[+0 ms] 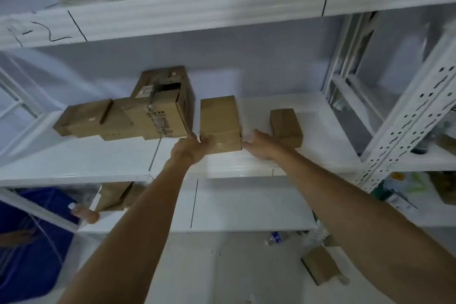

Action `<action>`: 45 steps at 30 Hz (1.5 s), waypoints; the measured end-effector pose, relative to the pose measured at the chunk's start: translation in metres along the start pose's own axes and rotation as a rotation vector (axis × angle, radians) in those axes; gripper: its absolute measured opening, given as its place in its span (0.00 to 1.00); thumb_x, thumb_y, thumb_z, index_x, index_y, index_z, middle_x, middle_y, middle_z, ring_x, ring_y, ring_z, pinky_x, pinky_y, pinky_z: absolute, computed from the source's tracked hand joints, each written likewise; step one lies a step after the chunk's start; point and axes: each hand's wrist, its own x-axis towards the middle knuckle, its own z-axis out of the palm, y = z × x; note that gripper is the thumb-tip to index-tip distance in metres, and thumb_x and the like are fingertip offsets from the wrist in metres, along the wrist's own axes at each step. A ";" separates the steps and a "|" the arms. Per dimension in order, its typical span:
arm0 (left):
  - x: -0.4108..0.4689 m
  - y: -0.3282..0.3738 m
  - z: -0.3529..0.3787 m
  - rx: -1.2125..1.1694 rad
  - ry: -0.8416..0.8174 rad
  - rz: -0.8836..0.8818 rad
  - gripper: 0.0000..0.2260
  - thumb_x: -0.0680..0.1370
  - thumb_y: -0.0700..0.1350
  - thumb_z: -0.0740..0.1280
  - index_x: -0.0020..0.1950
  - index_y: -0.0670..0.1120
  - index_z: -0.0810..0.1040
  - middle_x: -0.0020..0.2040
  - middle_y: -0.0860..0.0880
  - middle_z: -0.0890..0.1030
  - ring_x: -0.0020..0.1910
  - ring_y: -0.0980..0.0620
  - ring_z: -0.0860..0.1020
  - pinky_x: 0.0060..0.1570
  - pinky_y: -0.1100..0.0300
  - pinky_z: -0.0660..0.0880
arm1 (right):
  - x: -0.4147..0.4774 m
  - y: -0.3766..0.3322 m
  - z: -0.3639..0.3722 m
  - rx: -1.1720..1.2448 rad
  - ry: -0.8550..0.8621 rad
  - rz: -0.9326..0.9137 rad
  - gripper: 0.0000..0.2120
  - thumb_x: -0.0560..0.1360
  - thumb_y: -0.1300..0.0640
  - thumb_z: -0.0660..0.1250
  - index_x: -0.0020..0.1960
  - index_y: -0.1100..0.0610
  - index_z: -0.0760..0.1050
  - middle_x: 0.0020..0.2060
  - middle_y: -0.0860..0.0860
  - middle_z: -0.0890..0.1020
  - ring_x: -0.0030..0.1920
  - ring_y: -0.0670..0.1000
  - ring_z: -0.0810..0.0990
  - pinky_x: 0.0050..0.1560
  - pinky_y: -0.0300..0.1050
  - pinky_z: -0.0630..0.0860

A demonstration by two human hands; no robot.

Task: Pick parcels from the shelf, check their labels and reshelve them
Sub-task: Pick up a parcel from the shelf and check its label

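Both hands are open at the sides of a brown box (220,124) on the middle shelf (98,163). The left hand (190,149) touches it; the right hand (259,144) is just beside it.

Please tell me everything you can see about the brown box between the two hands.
The box is plain brown cardboard, closed, with shiny clear tape on its near end. It lies flat on the white shelf, long side pointing toward the wall. The left hand touches its near left corner and the right hand its near right corner. No label shows.
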 end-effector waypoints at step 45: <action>-0.017 -0.022 -0.025 -1.032 -0.091 0.025 0.13 0.85 0.48 0.62 0.68 0.48 0.78 0.56 0.46 0.82 0.52 0.45 0.81 0.62 0.51 0.73 | -0.047 -0.075 0.015 0.744 0.550 0.031 0.20 0.84 0.46 0.59 0.66 0.60 0.72 0.57 0.54 0.78 0.45 0.44 0.75 0.39 0.36 0.68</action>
